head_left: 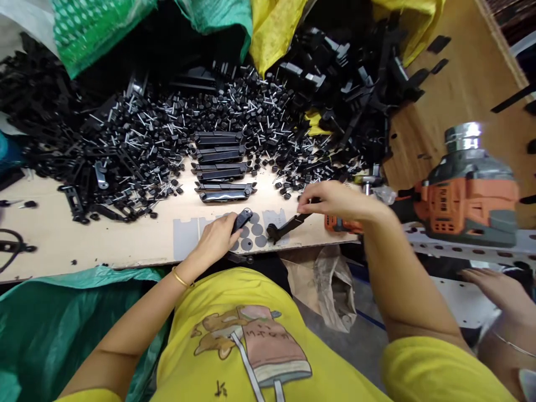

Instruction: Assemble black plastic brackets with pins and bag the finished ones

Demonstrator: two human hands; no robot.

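Observation:
My left hand (pixel 215 239) is closed around a dark elongated plastic part (pixel 242 219), whose rounded end with a hole sticks out past the fingers. Under it, grey round pads (pixel 260 241) lie on the board at the bench's front edge. My right hand (pixel 324 200) pinches the upper end of a black jointed arm-like part (pixel 288 226), held tilted with its knobbed lower end near the bench top. Between and beyond the hands, several assembled black parts (pixel 224 194) lie stacked in a row. Behind them spreads a heap of black-headed screws (pixel 247 106) with silver shafts.
An orange and grey cordless power tool (pixel 473 195) stands at the right, with another orange tool (pixel 341 224) beside my right forearm. Black plastic parts (pixel 33 95) are piled at the left. Green (pixel 104 33) and yellow sacks (pixel 276 28) hang at the back. Another person's hand (pixel 489 285) is at right.

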